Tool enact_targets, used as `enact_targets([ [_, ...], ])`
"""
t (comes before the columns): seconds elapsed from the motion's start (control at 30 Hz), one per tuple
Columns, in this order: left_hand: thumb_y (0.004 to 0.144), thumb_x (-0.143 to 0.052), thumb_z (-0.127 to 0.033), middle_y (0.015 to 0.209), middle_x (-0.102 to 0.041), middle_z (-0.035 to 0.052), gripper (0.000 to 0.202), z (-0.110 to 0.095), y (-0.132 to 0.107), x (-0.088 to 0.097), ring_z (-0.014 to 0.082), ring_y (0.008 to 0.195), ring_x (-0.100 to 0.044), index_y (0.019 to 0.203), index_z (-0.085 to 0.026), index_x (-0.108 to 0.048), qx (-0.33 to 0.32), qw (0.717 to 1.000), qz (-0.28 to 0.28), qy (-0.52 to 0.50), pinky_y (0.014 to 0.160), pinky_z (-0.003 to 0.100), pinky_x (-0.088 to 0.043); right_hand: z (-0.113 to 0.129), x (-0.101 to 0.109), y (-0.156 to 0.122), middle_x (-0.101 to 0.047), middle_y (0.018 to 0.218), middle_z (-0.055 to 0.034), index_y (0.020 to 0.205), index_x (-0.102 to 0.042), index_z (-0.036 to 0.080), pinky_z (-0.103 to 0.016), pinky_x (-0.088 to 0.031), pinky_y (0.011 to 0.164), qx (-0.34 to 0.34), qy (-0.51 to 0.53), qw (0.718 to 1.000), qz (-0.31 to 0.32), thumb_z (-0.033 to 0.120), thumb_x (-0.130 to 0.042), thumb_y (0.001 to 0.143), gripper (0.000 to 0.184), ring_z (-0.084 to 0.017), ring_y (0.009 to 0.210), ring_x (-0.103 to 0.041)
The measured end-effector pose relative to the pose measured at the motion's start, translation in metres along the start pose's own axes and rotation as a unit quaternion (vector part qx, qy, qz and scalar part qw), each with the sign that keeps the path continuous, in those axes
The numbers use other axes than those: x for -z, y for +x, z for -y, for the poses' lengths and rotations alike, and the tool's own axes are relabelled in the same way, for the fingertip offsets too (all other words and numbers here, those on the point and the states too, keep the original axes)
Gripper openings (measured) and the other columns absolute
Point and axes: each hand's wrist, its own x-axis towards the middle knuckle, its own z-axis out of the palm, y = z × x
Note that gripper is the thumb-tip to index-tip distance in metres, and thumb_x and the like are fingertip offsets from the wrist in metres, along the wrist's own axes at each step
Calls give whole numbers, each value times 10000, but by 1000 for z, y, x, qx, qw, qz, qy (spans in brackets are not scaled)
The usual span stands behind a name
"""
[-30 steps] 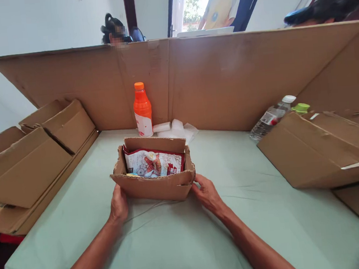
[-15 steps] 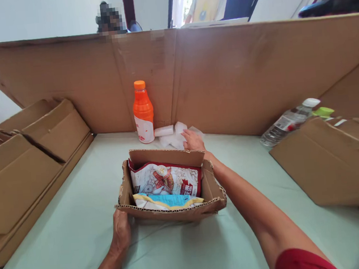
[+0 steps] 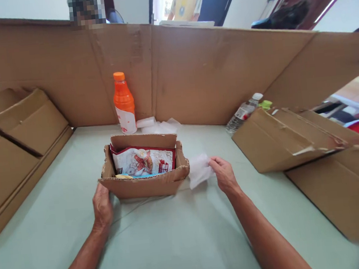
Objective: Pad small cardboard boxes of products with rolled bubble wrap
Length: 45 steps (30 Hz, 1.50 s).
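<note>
A small open cardboard box [image 3: 146,185] stands on the pale green tablecloth [image 3: 182,231] in front of me. Inside it lean a red and white snack packet [image 3: 144,161] and a blue and yellow packet [image 3: 129,176]. My left hand [image 3: 102,205] grips the box's near left corner. My right hand [image 3: 223,173] is just right of the box, fingers pinched on a thin white plastic sheet [image 3: 198,170] that touches the box's right side.
An orange bottle [image 3: 124,102] stands by the tall cardboard wall [image 3: 192,70], with more white plastic pieces [image 3: 158,126] beside it. Flattened cartons lie left [image 3: 14,133] and right [image 3: 281,139]. A clear water bottle [image 3: 244,112] lies behind the right carton. People show beyond the wall.
My right hand reached to the white pieces behind the box, then came back to the box's right side with a white plastic sheet. My left hand stayed on the box.
</note>
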Motion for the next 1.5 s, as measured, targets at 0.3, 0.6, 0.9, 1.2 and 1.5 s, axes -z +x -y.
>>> enact_targets([
  [0.3,882,-645,-307,1181,-694,63,322,-65,-96,-3,261,1137,-638,1198,-257,-675,-108,986,96,86,1057,413,-468,8,19,-68,-539,597,26,663,-601,184,-234,-345,517,-94,46,970,217,561,-705,774,407,-110,546,-447],
  [0.6,740,-713,-264,1170,-699,125,748,-44,-139,-80,244,980,-688,1438,-183,-455,190,938,286,-43,902,372,-531,7,-6,-95,-704,1075,-70,1187,-637,218,-316,-510,801,-59,70,923,373,543,-727,800,513,-213,933,-655],
  [0.9,685,-770,-348,1127,-702,97,729,-45,-129,-60,253,1039,-682,1328,-180,-470,311,907,200,-203,897,351,-518,-12,11,-85,-656,1088,-74,1511,-410,219,-363,-495,904,-102,113,910,385,587,-777,744,926,-229,1031,-617],
  [1.2,731,-775,-466,1496,-460,197,980,-44,-129,-30,348,1387,-471,1527,-163,-290,134,966,221,16,1146,487,-385,10,-3,-102,-662,866,-28,1128,-696,200,-285,-486,711,-56,110,916,381,457,-746,828,398,-160,774,-599],
  [1.5,838,-533,-222,1285,-672,113,636,-54,-131,-25,166,858,-678,1466,-168,-452,94,945,247,194,822,314,-547,22,19,-123,-663,873,-22,1145,-692,226,-277,-479,707,-23,58,950,306,441,-712,858,358,-158,788,-596],
])
